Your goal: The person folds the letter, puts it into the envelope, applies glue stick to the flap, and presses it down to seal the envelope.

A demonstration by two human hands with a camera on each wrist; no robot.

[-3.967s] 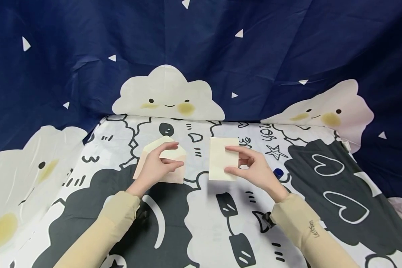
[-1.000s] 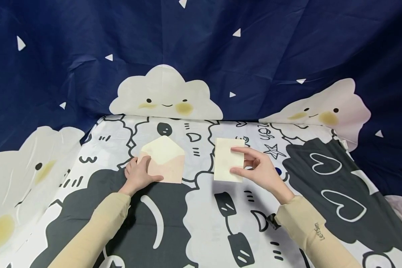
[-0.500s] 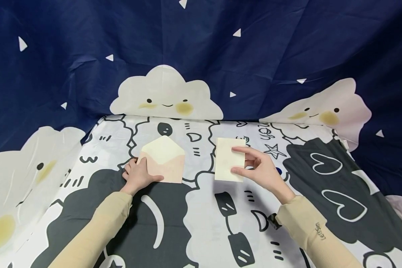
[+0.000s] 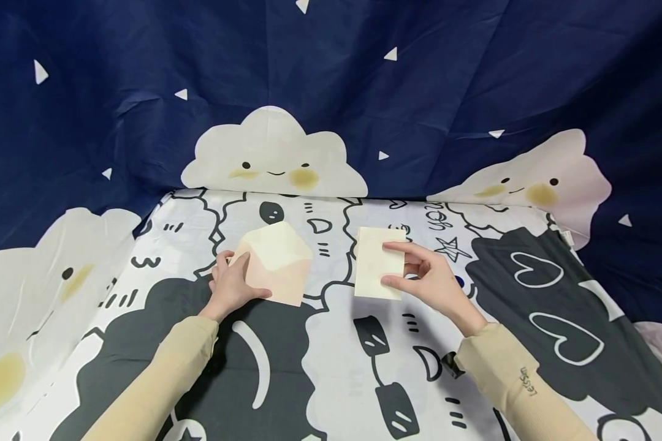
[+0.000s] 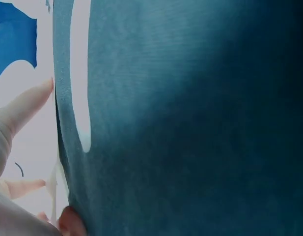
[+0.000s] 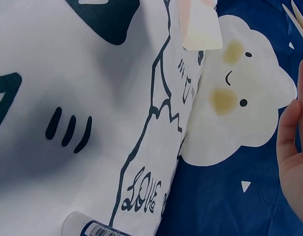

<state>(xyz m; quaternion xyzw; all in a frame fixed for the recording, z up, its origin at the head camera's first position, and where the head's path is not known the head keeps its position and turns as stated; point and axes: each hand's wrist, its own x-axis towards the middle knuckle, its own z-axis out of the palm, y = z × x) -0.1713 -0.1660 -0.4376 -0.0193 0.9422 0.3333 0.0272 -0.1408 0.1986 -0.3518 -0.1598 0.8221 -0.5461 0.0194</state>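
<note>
My left hand (image 4: 232, 286) grips the lower left part of a pale pink envelope (image 4: 289, 283), thumb along its bottom edge and one finger over its front. Its cream flap points up and away, and the envelope is tilted a little clockwise. In the left wrist view the thumb (image 5: 26, 109) and other fingers show at the left border. My right hand (image 4: 427, 278) pinches a cream card (image 4: 376, 263) by its right edge, thumb and index finger in front. Two layers of that card (image 6: 297, 22) show edge-on in the right wrist view, where the envelope (image 6: 203, 29) hangs at the top.
A white tube with a blue barcode label (image 6: 90, 226) lies on the patterned cloth (image 4: 336, 380), partly hidden behind my right wrist in the head view. Behind the cloth rises a dark blue curtain (image 4: 331, 73) with printed clouds.
My left hand has moved from over the envelope to its lower left edge. In the last half second the envelope has turned clockwise. The card has shifted slightly right since the first frame.
</note>
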